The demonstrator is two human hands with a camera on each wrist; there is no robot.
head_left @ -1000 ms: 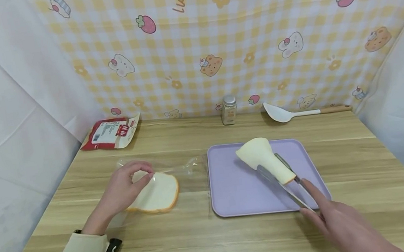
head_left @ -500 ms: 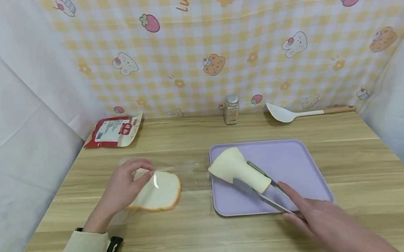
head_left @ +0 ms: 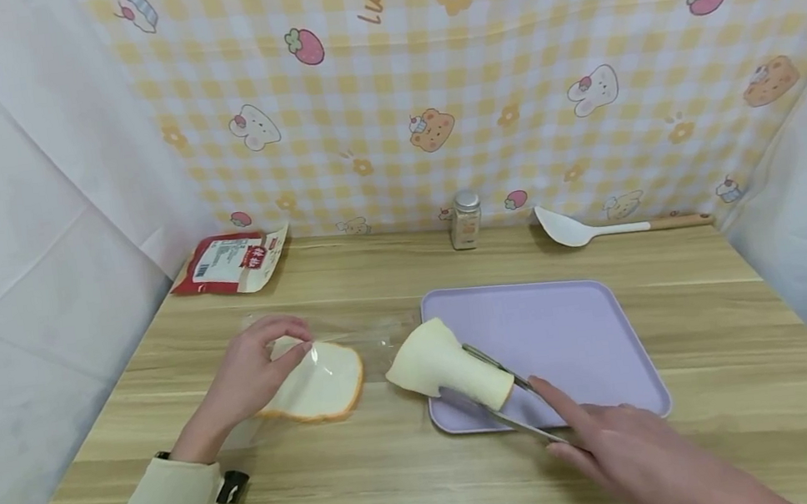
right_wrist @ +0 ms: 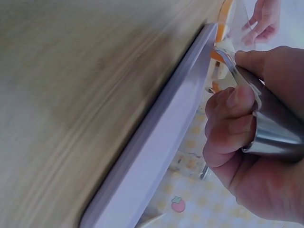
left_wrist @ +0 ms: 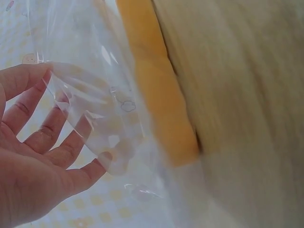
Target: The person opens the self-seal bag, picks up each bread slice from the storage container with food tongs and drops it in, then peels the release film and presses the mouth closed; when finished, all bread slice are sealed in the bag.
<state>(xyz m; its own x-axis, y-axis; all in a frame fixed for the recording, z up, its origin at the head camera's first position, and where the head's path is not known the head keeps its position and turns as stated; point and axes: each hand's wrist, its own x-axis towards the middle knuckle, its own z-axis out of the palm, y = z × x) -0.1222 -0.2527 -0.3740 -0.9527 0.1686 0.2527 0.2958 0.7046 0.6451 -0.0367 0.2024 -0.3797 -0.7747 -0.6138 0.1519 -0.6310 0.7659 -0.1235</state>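
Your left hand point(head_left: 256, 375) pinches the clear bag point(left_wrist: 95, 102) over a flat bread slice point(head_left: 323, 386) at left; your right hand point(head_left: 617, 448) grips the tongs point(right_wrist: 279, 135), which clamp a folded bread slice point(head_left: 449, 366) over the left edge of the purple tray point(head_left: 572, 332).

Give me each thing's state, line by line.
Tray: lying flat.
Jar: upright, capped.
White spoon: lying down.
Red packet: lying; sealed or open, cannot tell.
Clear plastic: partly lifted.
Flat slice: lying; inside or under the clear plastic, cannot tell.
Folded slice: curled, reaching past the tray's left edge.
Tongs: squeezed on the folded slice.
Left grip: pinching the clear plastic.
Right grip: wrapped round the tongs.
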